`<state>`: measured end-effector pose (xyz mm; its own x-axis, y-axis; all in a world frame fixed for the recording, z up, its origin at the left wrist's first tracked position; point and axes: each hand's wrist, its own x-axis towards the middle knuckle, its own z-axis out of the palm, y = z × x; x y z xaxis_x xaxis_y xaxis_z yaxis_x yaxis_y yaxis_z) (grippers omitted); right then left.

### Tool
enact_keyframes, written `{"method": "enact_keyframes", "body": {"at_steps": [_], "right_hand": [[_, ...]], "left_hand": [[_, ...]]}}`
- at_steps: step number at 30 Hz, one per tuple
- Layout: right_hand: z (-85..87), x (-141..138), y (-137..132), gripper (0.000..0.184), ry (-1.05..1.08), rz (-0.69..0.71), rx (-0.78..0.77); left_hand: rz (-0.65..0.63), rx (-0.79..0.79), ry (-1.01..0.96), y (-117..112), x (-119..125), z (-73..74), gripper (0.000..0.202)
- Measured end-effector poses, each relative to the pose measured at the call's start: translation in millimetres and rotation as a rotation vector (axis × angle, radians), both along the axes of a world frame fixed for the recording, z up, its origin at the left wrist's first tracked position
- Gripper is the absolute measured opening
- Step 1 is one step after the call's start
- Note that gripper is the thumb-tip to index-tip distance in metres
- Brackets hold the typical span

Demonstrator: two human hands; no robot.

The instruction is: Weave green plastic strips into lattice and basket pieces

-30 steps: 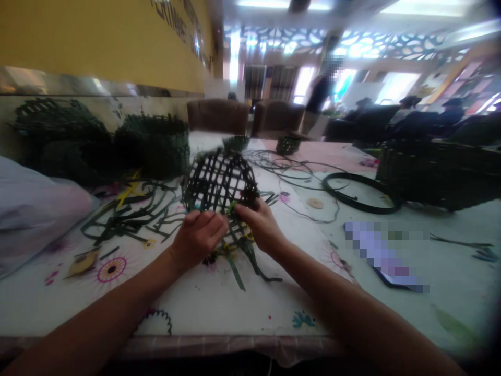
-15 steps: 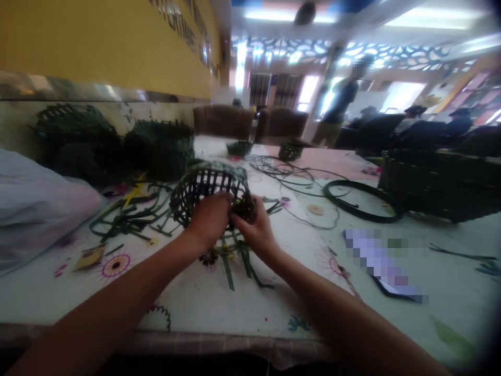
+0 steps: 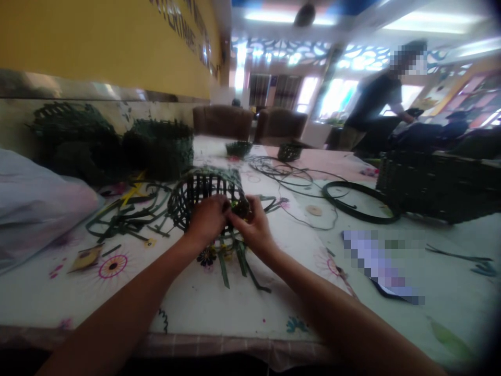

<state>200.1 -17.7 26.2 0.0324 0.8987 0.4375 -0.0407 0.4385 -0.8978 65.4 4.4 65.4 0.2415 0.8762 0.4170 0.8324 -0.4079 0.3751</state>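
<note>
Dark green woven strap basket (image 3: pixel 195 194): our left hand (image 3: pixel 207 220) and right hand (image 3: pixel 253 230) reach in together, fingers clamped on its edge.

left hand (image 3: pixel 207 219) grips open-weave strap basket (image 3: pixel 199 196) | right hand (image 3: pixel 252 230) pinches its edge | loose strap ends (image 3: pixel 230 263) trail below

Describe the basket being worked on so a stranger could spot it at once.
On the flower-printed white tablecloth, find the left hand and right hand. Between them sits a dark green open-weave strip basket, its wide gaps and trailing loose strips unlike denser baskets behind.
</note>
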Motion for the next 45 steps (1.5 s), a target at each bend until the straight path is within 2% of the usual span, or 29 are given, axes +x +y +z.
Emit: {"method": "enact_keyframes", "body": {"at_steps": [5, 9, 18, 23, 26, 29, 32, 34, 37, 42, 45], "right_hand": [[-0.8, 0.0, 0.7, 0.043, -0.063, -0.001, 0.07], [-0.1, 0.1, 0.7, 0.042, -0.079, -0.04, 0.064], [1.3, 0.0, -2.9, 0.039, -0.117, -0.079, 0.112], [8.3, 6.1, -3.5, 0.048, -0.058, 0.114, 0.11], [15.1, 11.2, -4.8, 0.04, -0.126, 0.161, 0.16], [16.7, 14.1, -3.3, 0.03, -0.166, 0.138, 0.192], [11.2, 14.6, 3.5, 0.015, -0.121, -0.015, 0.095], [6.6, 14.2, 8.6, 0.01, -0.123, -0.047, 0.011], [3.9, 12.0, 11.1, 0.009, -0.09, 0.06, -0.059], [6.8, 7.5, 6.7, 0.022, 0.154, 0.198, -0.173], [5.5, 6.5, 6.7, 0.025, 0.219, 0.235, -0.218]], "left_hand": [[0.006, -0.032, -0.078, -3.1, 0.4, -0.1, 0.016], [0.049, -0.015, -0.013, -5.1, 0.3, -0.8, 0.012], [0.006, -0.025, 0.088, -8.4, -11.4, 2.3, 0.011], [-0.057, -0.005, 0.03, -4.7, -16.6, -3.1, 0.024], [-0.008, -0.059, 0.049, 0.0, -20.3, -2.9, 0.024], [0.064, -0.059, 0.046, 3.9, -23.6, -0.2, 0.022], [0.035, -0.06, -0.096, 5.6, -26.0, 2.5, 0.02], [-0.006, -0.066, -0.177, 4.7, -26.3, 4.2, 0.02], [-0.029, -0.088, -0.19, 0.8, -24.1, 5.8, 0.021], [-0.023, -0.133, -0.096, -1.6, -21.4, 1.3, 0.025], [-0.053, 0.02, -0.014, 3.6, -21.9, -6.9, 0.02]]}}
